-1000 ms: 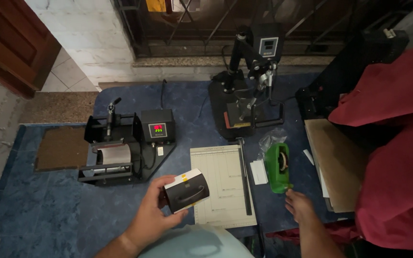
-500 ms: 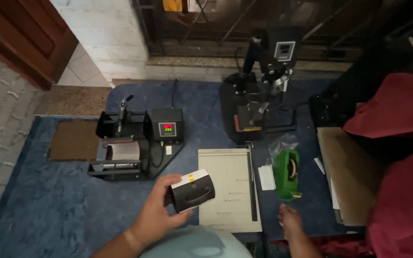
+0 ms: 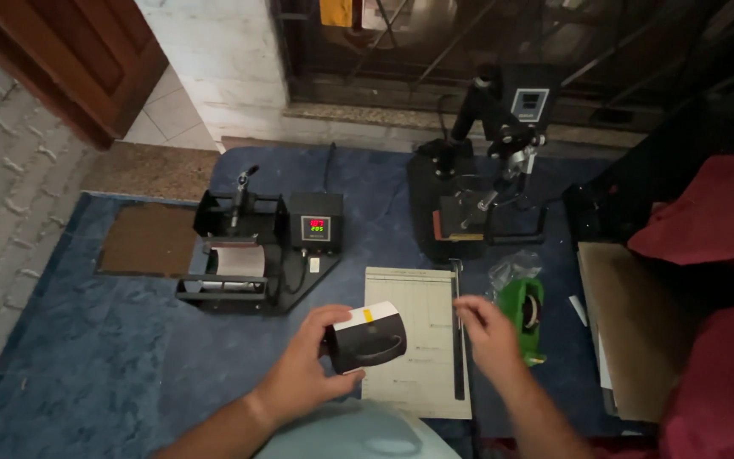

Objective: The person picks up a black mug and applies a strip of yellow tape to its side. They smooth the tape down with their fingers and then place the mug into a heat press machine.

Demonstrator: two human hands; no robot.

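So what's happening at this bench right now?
A person stands over a blue-covered table. Their left hand holds a black mug wrapped in a white sheet, with a small yellow tape tab near its top edge. Their right hand hovers empty over the paper trimmer, by its cutting arm and beside a green tape dispenser. A mug press with a lit display sits behind, and a second press further right.

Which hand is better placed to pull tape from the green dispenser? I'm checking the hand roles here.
Probably the right hand: it is free and hovers beside the green dispenser, over the paper cutter. The left hand is busy holding the mug.
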